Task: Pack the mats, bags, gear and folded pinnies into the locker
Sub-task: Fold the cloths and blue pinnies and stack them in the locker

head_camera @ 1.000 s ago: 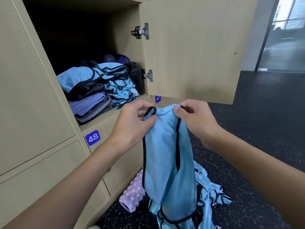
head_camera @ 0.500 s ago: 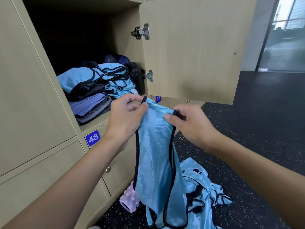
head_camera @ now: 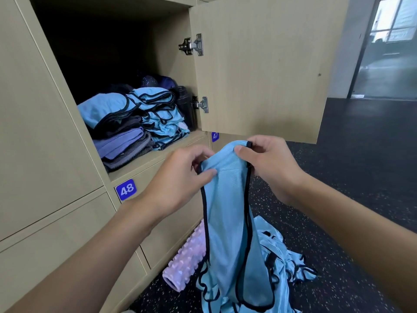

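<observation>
A light-blue pinny with black trim (head_camera: 228,218) hangs in front of me, held up by its top edge. My left hand (head_camera: 180,177) pinches its left shoulder and my right hand (head_camera: 268,166) pinches its right shoulder. Behind the hands is the open locker (head_camera: 144,161) above number 48. Inside it lie folded blue pinnies (head_camera: 158,114), a stack of purple and grey mats (head_camera: 124,145) with a blue pinny on top, and dark bags at the back. More blue pinnies (head_camera: 284,260) lie heaped on the floor below.
The locker door (head_camera: 259,68) stands open to the right, just above my right hand. A pink knobbly foam roller (head_camera: 185,258) lies on the dark speckled floor against the lower lockers. Closed locker fronts fill the left side.
Both hands have shifted right and a little down with the pinny, and regripped its top edge; the cloth hangs straighter between them.
</observation>
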Tool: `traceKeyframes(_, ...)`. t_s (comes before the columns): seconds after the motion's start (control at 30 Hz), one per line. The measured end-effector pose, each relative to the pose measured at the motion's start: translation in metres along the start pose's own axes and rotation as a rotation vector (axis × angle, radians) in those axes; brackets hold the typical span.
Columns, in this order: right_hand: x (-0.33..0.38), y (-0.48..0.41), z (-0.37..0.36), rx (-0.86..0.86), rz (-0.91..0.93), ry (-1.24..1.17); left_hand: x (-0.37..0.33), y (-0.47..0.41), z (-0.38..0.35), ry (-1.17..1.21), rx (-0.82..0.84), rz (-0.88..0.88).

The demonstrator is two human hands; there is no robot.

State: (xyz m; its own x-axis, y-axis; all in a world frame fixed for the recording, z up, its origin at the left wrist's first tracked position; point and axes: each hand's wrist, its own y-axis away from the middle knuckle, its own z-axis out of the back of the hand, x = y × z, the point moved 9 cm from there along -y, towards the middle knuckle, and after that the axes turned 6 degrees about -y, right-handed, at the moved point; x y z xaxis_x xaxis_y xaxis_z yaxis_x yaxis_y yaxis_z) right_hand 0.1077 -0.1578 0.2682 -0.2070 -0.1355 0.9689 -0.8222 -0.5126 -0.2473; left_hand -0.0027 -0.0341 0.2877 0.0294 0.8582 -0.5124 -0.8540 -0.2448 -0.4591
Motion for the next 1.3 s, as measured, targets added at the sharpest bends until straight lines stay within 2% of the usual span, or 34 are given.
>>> traceKeyframes(0.1, -0.004, 0.000, 0.002, -0.014, -0.017, 0.000, -0.003, 0.001, 0.008, 0.000, -0.055, -0.020)
traceKeyframes(0.2, -0.002, 0.001, -0.004, 0.033, -0.003, 0.014, -0.007, 0.000, 0.021, 0.141, -0.176, -0.005)
traceKeyframes(0.33, 0.004, 0.010, -0.022, 0.209, 0.049, 0.016, -0.004, -0.002, 0.030, 0.302, -0.247, 0.060)
traceKeyframes(0.47, 0.001, 0.015, -0.032, 0.259, 0.105, 0.123, 0.000, -0.002, 0.032, 0.376, -0.252, 0.096)
traceKeyframes(0.63, 0.008, 0.014, -0.030, 0.189, 0.153, 0.185, 0.001, -0.001, 0.034, 0.357, -0.257, 0.104)
traceKeyframes(0.7, 0.008, 0.009, -0.023, 0.121, 0.132, 0.126, 0.004, -0.001, 0.034, 0.311, -0.238, 0.111)
traceKeyframes(0.8, 0.005, 0.004, -0.015, 0.061, 0.055, -0.031, 0.004, -0.001, 0.028, 0.295, -0.161, 0.088)
traceKeyframes(0.9, 0.006, 0.004, -0.017, 0.075, 0.044, -0.027, -0.009, -0.001, 0.020, 0.292, -0.054, 0.014)
traceKeyframes(1.07, 0.006, 0.004, -0.014, 0.055, 0.049, -0.020, -0.010, 0.004, 0.010, 0.198, 0.110, -0.013)
traceKeyframes(1.17, 0.010, 0.005, -0.014, 0.067, 0.102, 0.073, -0.007, 0.003, 0.015, 0.197, 0.033, 0.032)
traceKeyframes(1.3, 0.018, 0.015, -0.025, 0.180, 0.171, 0.119, -0.004, 0.001, 0.024, 0.197, -0.081, 0.076)
